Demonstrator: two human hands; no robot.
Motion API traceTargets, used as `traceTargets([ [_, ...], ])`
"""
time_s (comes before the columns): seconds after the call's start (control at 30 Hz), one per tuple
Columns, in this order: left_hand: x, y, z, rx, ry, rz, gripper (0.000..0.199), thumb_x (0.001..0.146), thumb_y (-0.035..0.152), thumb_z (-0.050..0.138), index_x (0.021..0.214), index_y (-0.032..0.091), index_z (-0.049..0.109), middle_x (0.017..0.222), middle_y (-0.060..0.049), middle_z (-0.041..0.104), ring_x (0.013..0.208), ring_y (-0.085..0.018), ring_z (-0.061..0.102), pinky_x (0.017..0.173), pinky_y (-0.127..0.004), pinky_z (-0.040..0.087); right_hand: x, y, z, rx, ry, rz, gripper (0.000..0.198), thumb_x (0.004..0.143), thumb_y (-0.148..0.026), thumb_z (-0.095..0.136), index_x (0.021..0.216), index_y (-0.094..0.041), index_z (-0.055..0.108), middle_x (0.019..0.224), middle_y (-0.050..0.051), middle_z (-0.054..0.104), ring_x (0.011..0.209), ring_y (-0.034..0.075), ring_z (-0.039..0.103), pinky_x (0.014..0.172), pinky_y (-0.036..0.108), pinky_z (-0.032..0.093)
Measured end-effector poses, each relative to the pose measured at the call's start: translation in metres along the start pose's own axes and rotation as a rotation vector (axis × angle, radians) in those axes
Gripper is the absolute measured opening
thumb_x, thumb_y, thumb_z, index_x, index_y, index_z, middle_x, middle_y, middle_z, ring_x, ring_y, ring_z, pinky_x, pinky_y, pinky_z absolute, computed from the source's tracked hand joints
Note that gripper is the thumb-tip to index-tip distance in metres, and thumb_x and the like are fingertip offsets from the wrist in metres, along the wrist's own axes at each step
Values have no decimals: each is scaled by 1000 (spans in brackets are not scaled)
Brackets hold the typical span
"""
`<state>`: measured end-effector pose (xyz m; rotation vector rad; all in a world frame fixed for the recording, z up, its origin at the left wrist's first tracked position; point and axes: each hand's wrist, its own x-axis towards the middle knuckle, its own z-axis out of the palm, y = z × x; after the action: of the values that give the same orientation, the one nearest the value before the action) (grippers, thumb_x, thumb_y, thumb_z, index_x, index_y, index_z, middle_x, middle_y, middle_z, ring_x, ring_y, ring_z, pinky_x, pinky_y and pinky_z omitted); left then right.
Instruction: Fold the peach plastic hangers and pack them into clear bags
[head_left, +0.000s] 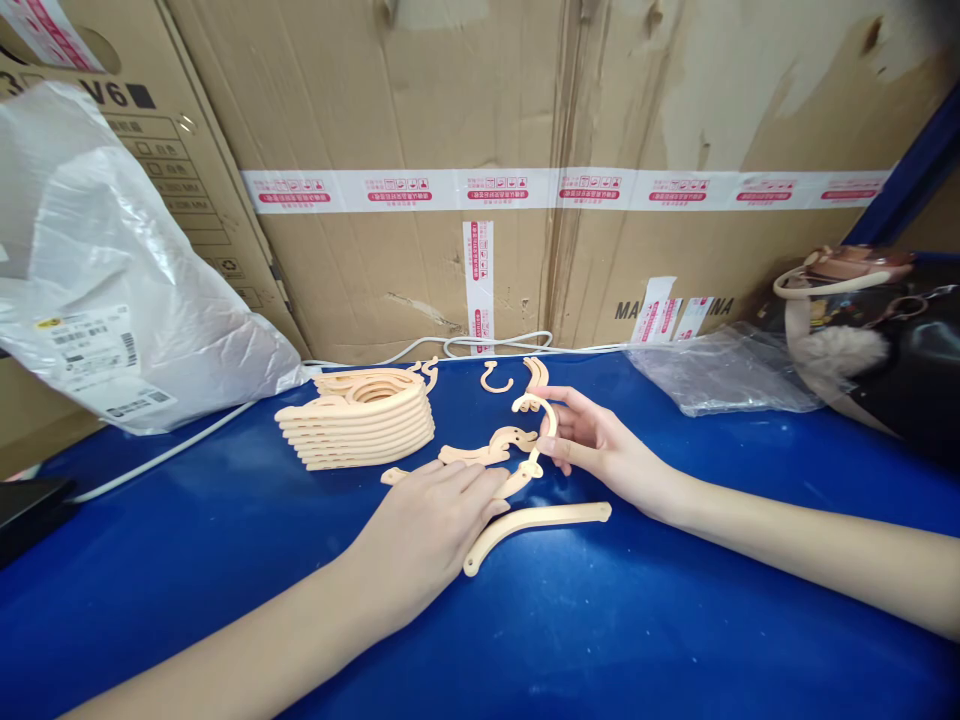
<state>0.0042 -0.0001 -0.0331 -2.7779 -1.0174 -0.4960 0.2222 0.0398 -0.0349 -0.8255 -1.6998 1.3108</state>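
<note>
Cream plastic hanger parts lie on the blue table. My left hand (442, 510) is closed over a curved hanger arm (516, 484), covering most of it. My right hand (600, 440) pinches a hanger hook (553, 420) between thumb and fingers. The hook's lower end meets the end of that arm; I cannot tell if they are joined. In front of my left fingertips rests a loose hanger arm (540, 517). Just behind the hands is another piece (480, 454), partly hidden. A stack of folded hangers (360, 440) stands to the left.
A loose hook (495, 380) and several curved parts (535, 374) lie toward the back. Cardboard boxes (405, 270) wall off the rear, with a white cable (420, 345) along them. A white plastic parcel (135, 270) stands left; a clear bag (727, 370) and black bag (915, 350) lie right.
</note>
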Motion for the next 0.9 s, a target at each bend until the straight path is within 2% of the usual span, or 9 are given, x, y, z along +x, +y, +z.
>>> traceTargets([
  [0.17,0,1,-1,-8,-40,-15,31,101,25,33,117,14,57,109,-11,69,94,-24,67,78,-38,53,-1,-2,1,-13,-8,-10,46,85,-29,62,125,-22,40,74,-4,55,62,11,49,61,27,43],
  [0.3,1,4,-3,-36,-117,-40,29,100,23,34,106,15,60,96,-8,70,87,-24,67,72,-37,52,-3,-5,3,-15,-18,-8,45,87,-28,59,126,-21,39,76,-3,56,63,11,50,63,28,44],
  [0.37,1,4,-4,-50,-134,-42,27,100,23,35,107,14,60,95,-7,70,88,-24,67,72,-38,52,-4,-6,4,-27,-17,-23,45,88,-28,59,127,-22,39,77,-3,56,63,11,50,63,29,44],
  [0.53,2,4,-2,-47,-127,-40,27,99,22,37,115,12,57,100,-9,70,91,-26,67,75,-40,52,-6,-6,4,-46,-24,-62,44,89,-28,57,129,-22,39,78,-2,56,65,12,49,65,30,45],
  [0.77,0,6,-2,1,-105,-12,26,99,22,38,113,12,58,97,-9,71,88,-25,69,70,-36,53,-4,-5,2,-45,-35,-43,47,88,-27,58,131,-21,41,78,-2,58,66,12,53,68,30,46],
  [0.9,1,5,-2,11,-106,-11,29,100,23,37,120,14,55,103,-9,71,95,-24,68,76,-36,53,-5,-5,2,-36,-33,-36,48,88,-28,59,132,-21,41,78,-2,58,66,12,55,67,30,46],
])
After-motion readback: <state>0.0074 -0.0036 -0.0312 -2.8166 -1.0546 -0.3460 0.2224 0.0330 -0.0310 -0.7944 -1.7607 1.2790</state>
